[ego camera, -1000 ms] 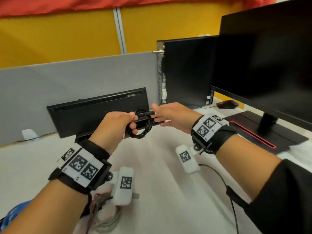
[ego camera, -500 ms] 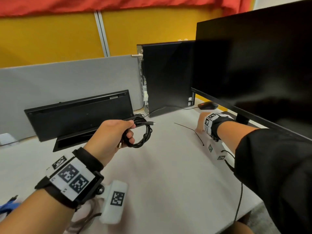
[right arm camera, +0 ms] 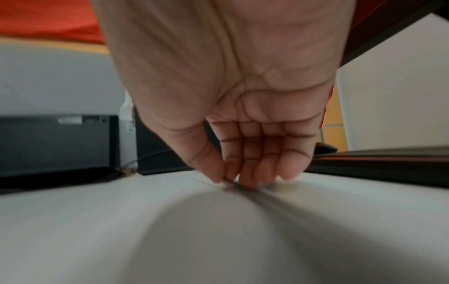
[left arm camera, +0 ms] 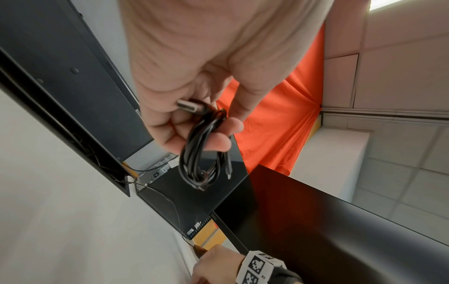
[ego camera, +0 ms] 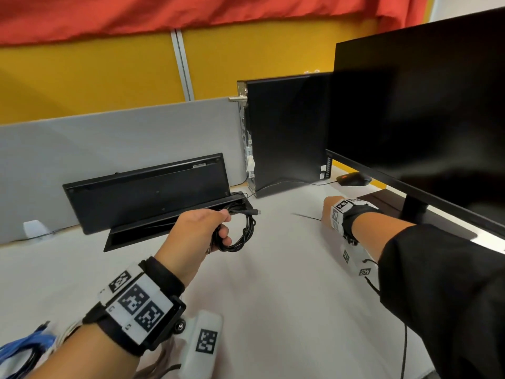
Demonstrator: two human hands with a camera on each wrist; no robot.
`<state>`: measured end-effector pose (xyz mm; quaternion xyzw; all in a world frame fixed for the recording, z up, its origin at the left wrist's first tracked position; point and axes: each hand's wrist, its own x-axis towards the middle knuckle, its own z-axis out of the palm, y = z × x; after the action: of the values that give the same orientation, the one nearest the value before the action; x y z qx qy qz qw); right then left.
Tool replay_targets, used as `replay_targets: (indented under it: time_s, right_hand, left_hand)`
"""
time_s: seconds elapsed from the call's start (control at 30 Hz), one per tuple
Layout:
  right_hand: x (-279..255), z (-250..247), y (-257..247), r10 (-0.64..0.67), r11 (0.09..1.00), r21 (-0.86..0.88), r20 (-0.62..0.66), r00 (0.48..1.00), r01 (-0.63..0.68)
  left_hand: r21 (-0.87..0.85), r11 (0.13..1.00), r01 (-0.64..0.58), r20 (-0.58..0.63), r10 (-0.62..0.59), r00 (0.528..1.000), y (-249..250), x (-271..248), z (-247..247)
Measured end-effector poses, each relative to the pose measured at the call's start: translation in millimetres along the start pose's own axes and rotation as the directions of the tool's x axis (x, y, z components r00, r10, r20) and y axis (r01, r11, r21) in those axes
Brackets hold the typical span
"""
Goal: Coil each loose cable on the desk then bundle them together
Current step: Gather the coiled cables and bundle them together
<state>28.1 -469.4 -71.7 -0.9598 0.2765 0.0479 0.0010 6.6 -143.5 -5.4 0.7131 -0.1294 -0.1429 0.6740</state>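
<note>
White desk (ego camera: 273,296), keyboard tray (ego camera: 153,203), computer tower (ego camera: 287,132), monitor stand (ego camera: 415,206), mouse (ego camera: 354,179)

A grey partition (ego camera: 123,138) fronts a yellow wall (ego camera: 95,86) under red cloth (ego camera: 191,15).

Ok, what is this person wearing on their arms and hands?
Both hands are bare. Each wrist carries a black strap with white plates printed with black square markers: left wrist, right wrist. A white marked camera pod hangs below each. The right arm has a black sleeve and a thin black cable.

Black coiled cable (ego camera: 237,233) on a white desk (ego camera: 273,296) — yellow wall (ego camera: 109,77), red cloth (ego camera: 164,15) — black-and-white wristbands (ego camera: 136,302).
</note>
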Motion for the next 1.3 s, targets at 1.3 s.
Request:
replay_targets:
  time_s: [1.3]
  right_hand:
    - [-100.4, -101.1, -212.7, -0.683, 0.262, 0.961, 0.122, 0.72, 0.086]
  left_hand:
    - [-0.154, 0.963, -0.221, -0.333, 0.16, 0.929, -10.3, 33.7, -92.2]
